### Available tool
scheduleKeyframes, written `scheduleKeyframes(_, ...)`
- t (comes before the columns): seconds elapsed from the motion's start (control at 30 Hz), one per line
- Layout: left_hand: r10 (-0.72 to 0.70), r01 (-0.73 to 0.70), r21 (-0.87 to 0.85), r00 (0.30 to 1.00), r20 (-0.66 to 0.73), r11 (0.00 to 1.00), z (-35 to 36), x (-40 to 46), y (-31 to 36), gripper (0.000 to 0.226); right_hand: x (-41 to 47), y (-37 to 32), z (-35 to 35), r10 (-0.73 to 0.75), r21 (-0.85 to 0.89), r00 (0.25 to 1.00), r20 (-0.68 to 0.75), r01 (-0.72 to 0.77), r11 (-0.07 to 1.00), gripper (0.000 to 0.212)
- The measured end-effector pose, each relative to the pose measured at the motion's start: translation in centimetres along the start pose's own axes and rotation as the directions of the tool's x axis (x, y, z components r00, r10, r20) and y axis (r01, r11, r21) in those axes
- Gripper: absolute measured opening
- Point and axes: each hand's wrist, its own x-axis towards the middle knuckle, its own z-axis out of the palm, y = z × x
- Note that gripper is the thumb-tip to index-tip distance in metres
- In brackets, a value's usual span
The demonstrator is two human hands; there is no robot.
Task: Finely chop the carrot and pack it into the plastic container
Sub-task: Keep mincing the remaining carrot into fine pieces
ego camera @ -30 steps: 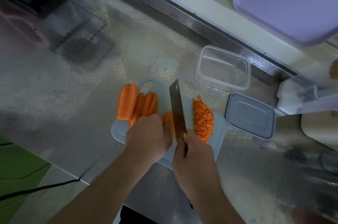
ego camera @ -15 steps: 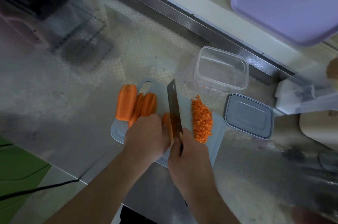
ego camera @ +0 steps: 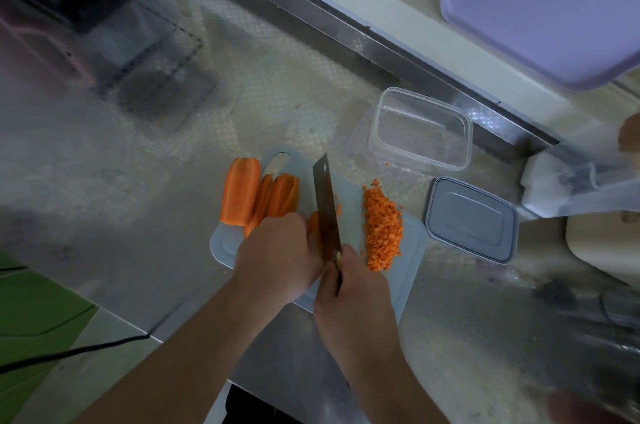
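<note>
Left hand (ego camera: 277, 250) pins carrot strips (ego camera: 313, 224) steady while right hand (ego camera: 353, 288) grasps the cleaver (ego camera: 325, 205), dicing mid-board.

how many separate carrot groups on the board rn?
3: uncut chunks at the left end, strips held under the left hand by the knife, diced pile right. Some may be hidden.

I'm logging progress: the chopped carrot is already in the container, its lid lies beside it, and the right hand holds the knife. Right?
Not quite. The head view shows the container empty; the chopped carrot is piled on the cutting board. The lid does lie beside the container, and the right hand holds the knife.
</note>
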Motion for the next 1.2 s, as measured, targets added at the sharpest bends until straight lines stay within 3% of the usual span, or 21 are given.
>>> scheduleKeyframes(0.13, 0.021, -0.021, -0.027, 1.000, -0.005, 0.999, 0.0, 0.1, -0.4, 0.039, 0.0, 0.2, -0.4, -0.001, 0.044, 0.999, -0.039, 0.003, 0.999, 0.020)
scheduleKeyframes(0.33, 0.027, -0.027, -0.016, 1.000, -0.006, 1.000, 0.2, 0.2, -0.5, 0.037, -1.5, 0.5, -0.9, 0.022, 0.055, 1.000, 0.019, -0.023, 0.998, 0.025)
scheduleKeyframes(0.5, 0.028, -0.028, -0.002, 1.000, 0.007, 1.000, 0.2, 0.1, -0.4, 0.035, -1.7, 0.4, -0.5, 0.066, -0.023, 0.997, 0.049, -0.065, 0.998, 0.020)
scheduleKeyframes(0.7, 0.022, -0.022, 0.008, 1.000, 0.015, 1.000, -0.1, 0.3, -0.4, 0.035, -0.1, -0.3, 0.6, 0.021, -0.001, 1.000, -0.008, -0.021, 1.000, 0.012)
scheduleKeyframes(0.83, 0.030, -0.030, 0.001, 1.000, 0.003, 1.000, 0.0, 0.1, -0.4, 0.041, 0.3, -0.2, 0.1, 0.005, 0.022, 0.998, -0.055, -0.004, 1.000, 0.017)
scheduleKeyframes(1.2, 0.042, -0.042, -0.009, 0.999, 0.022, 0.999, -0.2, -0.1, -0.3, 0.035, -1.9, 0.1, -0.2, 0.072, -0.003, 0.997, 0.025, -0.072, 0.997, 0.023)
